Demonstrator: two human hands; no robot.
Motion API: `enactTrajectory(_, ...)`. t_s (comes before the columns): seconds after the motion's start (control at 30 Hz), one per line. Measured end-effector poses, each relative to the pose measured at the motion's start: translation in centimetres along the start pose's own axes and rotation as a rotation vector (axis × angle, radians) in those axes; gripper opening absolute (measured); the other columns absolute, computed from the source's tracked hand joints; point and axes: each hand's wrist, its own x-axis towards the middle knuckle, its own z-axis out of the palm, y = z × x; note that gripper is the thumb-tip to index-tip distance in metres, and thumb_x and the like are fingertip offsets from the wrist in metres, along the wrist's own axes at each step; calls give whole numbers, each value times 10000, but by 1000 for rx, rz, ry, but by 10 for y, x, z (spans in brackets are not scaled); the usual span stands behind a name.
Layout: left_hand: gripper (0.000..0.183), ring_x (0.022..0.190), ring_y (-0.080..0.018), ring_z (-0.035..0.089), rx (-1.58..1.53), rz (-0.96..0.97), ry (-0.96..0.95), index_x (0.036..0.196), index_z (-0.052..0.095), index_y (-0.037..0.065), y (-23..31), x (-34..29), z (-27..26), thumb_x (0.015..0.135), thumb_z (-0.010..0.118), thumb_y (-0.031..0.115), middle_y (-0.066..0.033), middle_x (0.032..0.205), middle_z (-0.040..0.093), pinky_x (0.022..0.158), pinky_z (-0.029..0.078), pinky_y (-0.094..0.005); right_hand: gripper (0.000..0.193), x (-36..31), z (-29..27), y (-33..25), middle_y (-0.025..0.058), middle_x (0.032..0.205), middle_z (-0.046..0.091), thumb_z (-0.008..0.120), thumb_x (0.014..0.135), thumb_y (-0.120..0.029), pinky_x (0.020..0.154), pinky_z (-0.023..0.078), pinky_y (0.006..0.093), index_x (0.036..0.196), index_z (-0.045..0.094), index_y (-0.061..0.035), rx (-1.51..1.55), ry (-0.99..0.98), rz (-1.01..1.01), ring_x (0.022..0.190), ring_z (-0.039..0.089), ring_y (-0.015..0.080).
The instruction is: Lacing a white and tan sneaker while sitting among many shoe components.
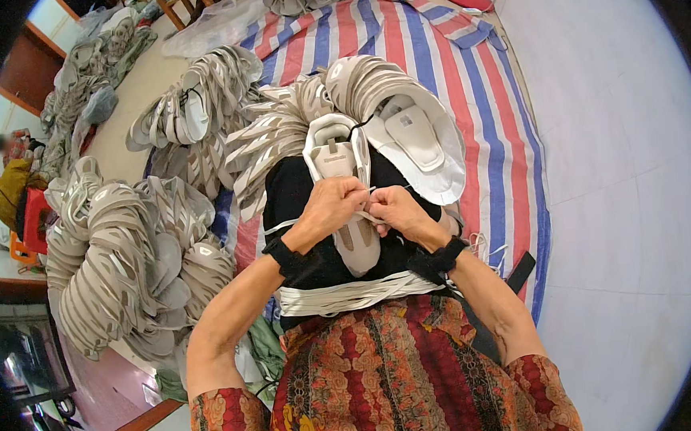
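Pinching a white lace (371,216) with the fingertips, the left hand (332,206) and the right hand (402,213) are both closed and very near each other. Under them, at the centre of the view, a beige shoe upper (357,247) lies on the black cloth (296,195) of the lap, its toe toward 6 o'clock. Just below this toe is a bundle of white laces (351,297). At 1 o'clock there is a curved stack of uppers (368,78); at 9 o'clock, a larger pile of uppers (105,272).
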Motion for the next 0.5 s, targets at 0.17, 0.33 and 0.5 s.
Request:
enactTrajectory(0.17,140,542,-55,506,-186,-12,5,814,651,-4,-4,-6,-4,812,564,107,-7,652,591,495,414,-201,141,-13,-1,-17,62,598,571,542,777,-100,445,442,227,747,580,33,-209,66,-122,488,543,106)
enactTrajectory(0.33,120,479,-43,465,-274,-31,493,876,663,7,-35,-31,-27,785,606,61,-11,607,581,437,385,-196,184,-13,5,-47,148,798,594,593,748,-86,637,460,334,905,582,10,-710,294,-650,704,585,278)
enactTrajectory(0.5,125,527,-94,544,-16,-36,271,788,653,-2,-56,-47,-3,739,628,111,-65,619,615,492,432,-243,168,4,36,-55,161,819,594,533,758,-82,669,459,394,894,600,-10,-814,72,-673,766,582,327)
